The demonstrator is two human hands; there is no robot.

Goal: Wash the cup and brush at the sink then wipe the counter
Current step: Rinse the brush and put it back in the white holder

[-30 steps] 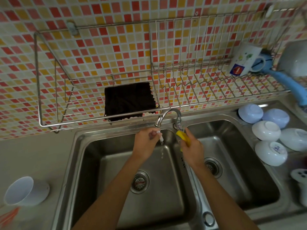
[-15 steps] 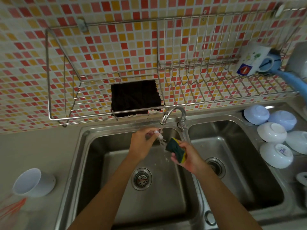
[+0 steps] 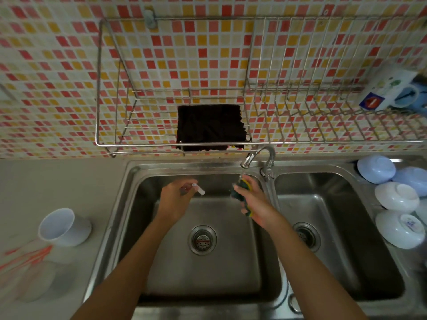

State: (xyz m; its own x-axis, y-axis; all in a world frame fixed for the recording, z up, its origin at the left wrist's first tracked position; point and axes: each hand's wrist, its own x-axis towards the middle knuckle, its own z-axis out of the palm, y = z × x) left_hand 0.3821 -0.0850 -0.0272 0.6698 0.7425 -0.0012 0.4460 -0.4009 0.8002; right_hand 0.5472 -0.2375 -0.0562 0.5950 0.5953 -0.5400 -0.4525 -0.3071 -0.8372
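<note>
Over the left basin of the steel double sink (image 3: 138,204), my left hand (image 3: 175,199) grips a small white brush (image 3: 199,189) whose tip pokes out to the right. My right hand (image 3: 254,204) squeezes a green and yellow sponge (image 3: 240,190) directly under the faucet spout (image 3: 248,159), where a thin stream of water runs. A white cup (image 3: 62,227) lies tilted on the grey counter (image 3: 57,181), left of the sink.
A dark cloth (image 3: 210,125) hangs in the wire rack (image 3: 300,142) on the tiled wall. Several white and pale blue bowls (image 3: 397,197) sit upturned to the right of the sink. A mug (image 3: 390,91) rests in the rack's right end. Orange-marked clear plastic (image 3: 30,257) lies at the left.
My right hand took the sponge from beside the faucet to under the spout. My left hand drew the brush leftward, out of the stream.
</note>
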